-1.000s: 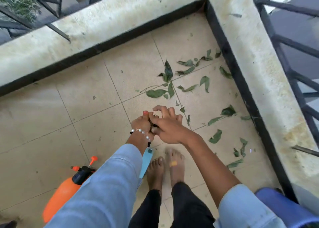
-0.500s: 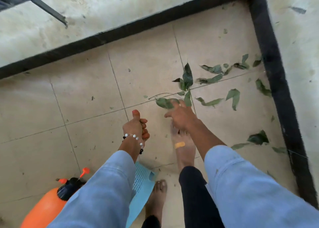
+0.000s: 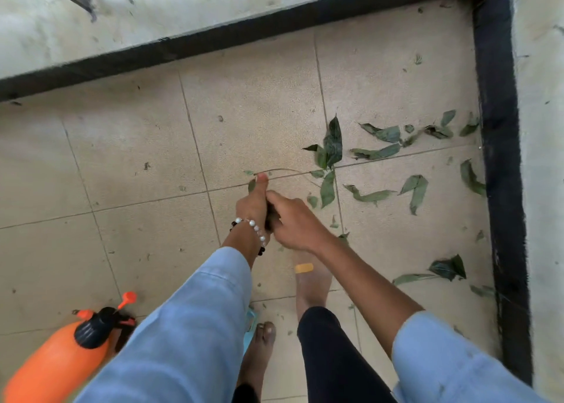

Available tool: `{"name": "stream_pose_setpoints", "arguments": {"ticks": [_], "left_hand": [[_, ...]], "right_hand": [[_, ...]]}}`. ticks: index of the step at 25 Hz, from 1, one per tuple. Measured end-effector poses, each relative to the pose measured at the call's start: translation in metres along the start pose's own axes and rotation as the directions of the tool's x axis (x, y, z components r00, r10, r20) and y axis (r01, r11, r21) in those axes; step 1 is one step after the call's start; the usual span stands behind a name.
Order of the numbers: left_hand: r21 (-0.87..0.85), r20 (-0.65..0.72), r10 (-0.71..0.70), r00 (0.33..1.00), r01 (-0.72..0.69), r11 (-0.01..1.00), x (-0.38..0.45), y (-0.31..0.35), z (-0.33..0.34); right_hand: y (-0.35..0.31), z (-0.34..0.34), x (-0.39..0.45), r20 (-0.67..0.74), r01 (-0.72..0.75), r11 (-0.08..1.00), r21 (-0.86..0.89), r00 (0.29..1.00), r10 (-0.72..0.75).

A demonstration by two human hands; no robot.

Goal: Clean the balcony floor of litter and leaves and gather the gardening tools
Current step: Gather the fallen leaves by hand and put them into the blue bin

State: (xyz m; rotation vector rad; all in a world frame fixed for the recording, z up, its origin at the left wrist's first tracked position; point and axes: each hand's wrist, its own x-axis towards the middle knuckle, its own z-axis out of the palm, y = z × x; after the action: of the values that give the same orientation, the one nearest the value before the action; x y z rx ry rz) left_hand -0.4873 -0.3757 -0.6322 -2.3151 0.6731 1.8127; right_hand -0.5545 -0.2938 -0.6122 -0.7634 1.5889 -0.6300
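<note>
Green leaves (image 3: 332,141) lie scattered over the beige floor tiles toward the right corner, along with a thin twig (image 3: 280,170). My left hand (image 3: 254,204), wearing a bead bracelet, is a fist with the thumb up and grips a bunch of dark leaves (image 3: 270,216); a leaf edge shows beside the thumb. My right hand (image 3: 297,219) presses against it from the right, its fingers curled round a leaf at the left palm. Most of what the hands hold is hidden.
An orange pressure sprayer (image 3: 61,360) with a black cap stands at the lower left. A light blue flat object (image 3: 248,326) peeks out under my left sleeve. A black skirting (image 3: 500,158) and concrete parapet (image 3: 152,8) bound the floor behind and right. My bare feet stand below the hands.
My right hand reached forward to a leaf on the floor, took it and came back against my left hand. That leaf is gone from the tiles. The view has shifted forward.
</note>
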Motion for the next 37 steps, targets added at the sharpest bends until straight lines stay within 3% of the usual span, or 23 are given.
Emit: {"name": "stream_pose_setpoints", "arguments": {"ticks": [1,2,3,4,6,9,11,13,15,16,18,19,21,23,26,27,29,31,32,34,37], "left_hand": [[-0.002,-0.05,-0.013,0.999,0.013,1.0,0.0,0.003,0.003],[-0.009,-0.086,-0.021,0.996,0.02,1.0,0.0,0.006,0.003],[-0.017,-0.106,-0.024,0.994,0.022,1.0,-0.002,0.009,-0.001],[-0.034,-0.107,-0.033,0.994,0.029,0.999,-0.002,0.014,-0.005],[-0.095,-0.049,-0.056,0.997,0.051,0.994,0.007,0.023,-0.018],[-0.218,0.084,-0.044,0.995,0.062,0.974,0.026,0.032,-0.035],[-0.218,0.135,-0.024,0.991,0.053,0.975,0.035,0.031,-0.039],[-0.151,0.096,0.02,0.995,-0.005,0.989,0.044,0.029,-0.042],[-0.057,0.085,0.058,0.995,-0.053,0.997,0.047,0.028,-0.042],[0.003,0.081,0.083,0.993,-0.084,0.996,0.047,0.029,-0.041],[0.122,0.066,0.139,0.988,-0.146,0.982,0.044,0.03,-0.038],[0.151,0.066,0.157,0.985,-0.166,0.975,0.042,0.03,-0.035],[0.177,0.07,0.165,0.984,-0.175,0.969,0.039,0.033,-0.026],[0.203,0.039,0.153,0.987,-0.158,0.966,0.039,0.037,-0.018],[0.206,0.039,0.127,0.991,-0.132,0.97,0.036,0.04,-0.004],[0.21,0.044,0.123,0.991,-0.129,0.969,0.033,0.039,0.001],[0.22,0.06,0.117,0.991,-0.128,0.967,0.026,0.036,0.007],[0.236,0.079,0.102,0.992,-0.118,0.964,0.019,0.032,0.011],[0.245,0.085,0.098,0.992,-0.116,0.963,0.016,0.029,0.012],[0.267,0.095,0.096,0.991,-0.119,0.956,0.014,0.024,0.011],[0.293,0.087,0.089,0.992,-0.11,0.95,0.021,0.012,0.008]], "right_hand": [[0.001,-0.011,0.0,0.086,-0.014,0.993,0.114,0.996,0.004],[0.004,-0.023,0.005,0.083,-0.034,0.969,0.246,0.996,0.014],[0.009,-0.032,0.011,-0.018,-0.059,0.938,0.341,0.997,0.07],[0.017,-0.038,0.021,-0.182,-0.08,0.947,0.311,0.973,0.142],[0.031,-0.046,0.044,-0.409,-0.216,0.974,-0.064,0.896,0.172],[0.048,-0.036,0.076,-0.256,-0.243,0.77,-0.589,0.961,0.107],[0.057,-0.025,0.088,-0.244,-0.22,0.632,-0.743,0.968,0.049],[0.059,-0.019,0.095,-0.245,-0.202,0.594,-0.778,0.969,0.008],[0.058,-0.018,0.089,-0.289,-0.198,0.66,-0.724,0.957,-0.029],[0.06,-0.02,0.085,-0.388,-0.239,0.712,-0.66,0.92,-0.05],[0.061,-0.027,0.075,-0.629,-0.363,0.79,-0.494,0.776,-0.037],[0.066,-0.031,0.072,-0.671,-0.419,0.78,-0.465,0.742,-0.002],[0.079,-0.041,0.071,-0.611,-0.489,0.69,-0.533,0.787,0.086],[0.091,-0.043,0.08,-0.532,-0.462,0.616,-0.638,0.843,0.081],[0.091,-0.047,0.084,-0.549,-0.338,0.728,-0.596,0.833,-0.062],[0.086,-0.052,0.079,-0.593,-0.319,0.83,-0.457,0.805,-0.017],[0.078,-0.058,0.058,-0.649,-0.255,0.967,-0.016,0.738,0.185],[0.07,-0.059,0.03,-0.633,-0.156,0.932,0.327,0.697,0.338],[0.07,-0.055,0.019,-0.578,-0.155,0.9,0.407,0.719,0.385],[0.074,-0.041,0.007,-0.477,-0.276,0.896,0.349,0.771,0.423],[0.096,-0.014,0.016,-0.491,-0.459,0.886,0.058,0.76,0.426]]}}
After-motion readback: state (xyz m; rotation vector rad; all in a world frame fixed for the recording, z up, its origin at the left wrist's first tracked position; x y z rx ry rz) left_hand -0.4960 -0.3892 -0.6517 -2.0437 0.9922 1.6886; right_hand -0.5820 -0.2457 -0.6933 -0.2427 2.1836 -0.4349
